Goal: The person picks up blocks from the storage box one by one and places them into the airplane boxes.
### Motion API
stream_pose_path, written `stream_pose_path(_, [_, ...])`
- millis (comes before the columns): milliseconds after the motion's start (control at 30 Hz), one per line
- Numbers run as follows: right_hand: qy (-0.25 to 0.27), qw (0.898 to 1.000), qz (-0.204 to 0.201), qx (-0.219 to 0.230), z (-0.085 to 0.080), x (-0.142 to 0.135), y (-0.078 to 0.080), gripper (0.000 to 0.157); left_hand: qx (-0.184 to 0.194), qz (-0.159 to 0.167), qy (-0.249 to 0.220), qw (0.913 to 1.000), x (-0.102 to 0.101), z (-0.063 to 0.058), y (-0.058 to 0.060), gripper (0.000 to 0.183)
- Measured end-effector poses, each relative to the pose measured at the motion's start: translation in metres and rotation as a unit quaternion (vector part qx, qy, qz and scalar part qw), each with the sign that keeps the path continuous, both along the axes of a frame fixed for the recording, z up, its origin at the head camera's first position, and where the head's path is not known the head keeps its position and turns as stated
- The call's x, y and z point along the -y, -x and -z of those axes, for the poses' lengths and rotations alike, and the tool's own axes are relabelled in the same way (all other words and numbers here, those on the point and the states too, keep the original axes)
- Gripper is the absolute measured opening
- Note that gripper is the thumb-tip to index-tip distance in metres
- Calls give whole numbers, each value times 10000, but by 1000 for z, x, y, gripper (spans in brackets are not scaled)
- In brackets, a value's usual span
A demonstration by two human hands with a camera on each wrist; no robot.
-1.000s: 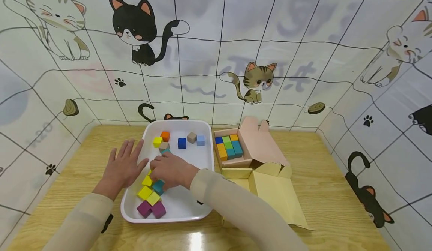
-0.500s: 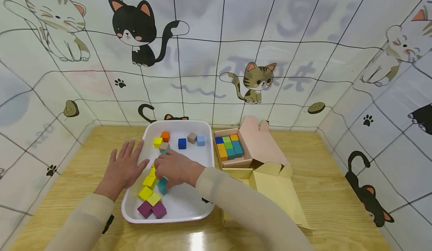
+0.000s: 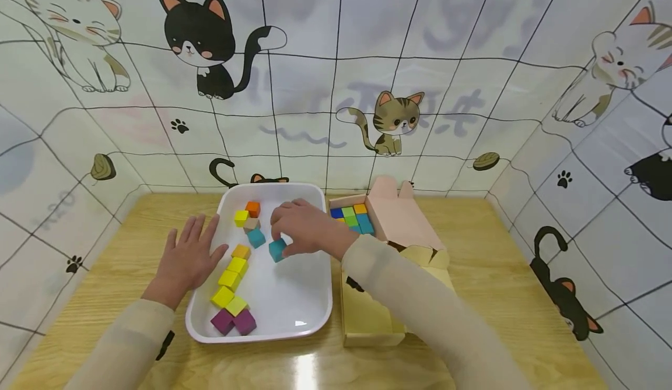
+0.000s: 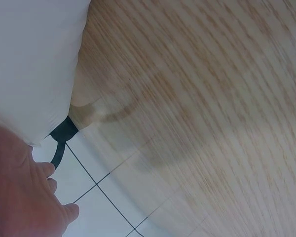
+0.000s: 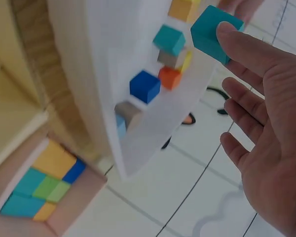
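Observation:
My right hand (image 3: pixel 310 225) pinches a teal cube (image 3: pixel 276 250) between thumb and fingers, over the middle of the white tray (image 3: pixel 294 302). The same held cube (image 5: pixel 207 33) shows large in the right wrist view. My left hand (image 3: pixel 184 262) lies at the tray's left rim, fingers spread and straight. Between the hands runs a row of yellow cubes (image 3: pixel 229 280), with purple cubes (image 3: pixel 244 322) at the near end. Another teal cube (image 3: pixel 256 238) sits farther back, near a wooden cube (image 3: pixel 252 224). A dark blue cube (image 5: pixel 145 87) in the tray is hidden in the head view.
Right of the tray stands an open pink box (image 3: pixel 401 218) with several coloured cubes inside, partly covered by my right arm. Nearer is an open pale yellow box (image 3: pixel 373 320), also partly covered. A cat-patterned sheet (image 3: pixel 304 87) rises behind the wooden table (image 3: pixel 504 273).
My right hand has taken the teal cube from beside the yellow cubes and moved it right and farther back. The left hand stays in place. The head view has shifted slightly.

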State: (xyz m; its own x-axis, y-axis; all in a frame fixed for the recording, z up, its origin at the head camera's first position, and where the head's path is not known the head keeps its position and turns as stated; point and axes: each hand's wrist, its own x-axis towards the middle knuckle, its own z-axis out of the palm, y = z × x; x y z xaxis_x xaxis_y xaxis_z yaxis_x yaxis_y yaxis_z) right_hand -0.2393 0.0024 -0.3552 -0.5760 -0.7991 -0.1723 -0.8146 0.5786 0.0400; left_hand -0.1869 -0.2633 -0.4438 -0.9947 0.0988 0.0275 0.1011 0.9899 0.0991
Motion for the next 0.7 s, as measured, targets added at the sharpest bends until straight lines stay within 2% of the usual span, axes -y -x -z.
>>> stream_pose_path(200, [240,9988,433,-24,-18,-39,15,31,-5,-5,-50,10000,-2,-4,-2,74])
stream_pose_path(367, [335,9966,747,-69,-26,-76,25,33,6,-4,-46,10000,-2,-4,-2,74])
stream_pose_path(533, [431,9946,946,-18,-23,-111,33,34,-25,21,-28,10000,-2,-5,-2,74])
stream_pose_path(700, [386,9927,1144,29,-13,-130,34,32,0,13,-37,10000,-3,-5,-2,73])
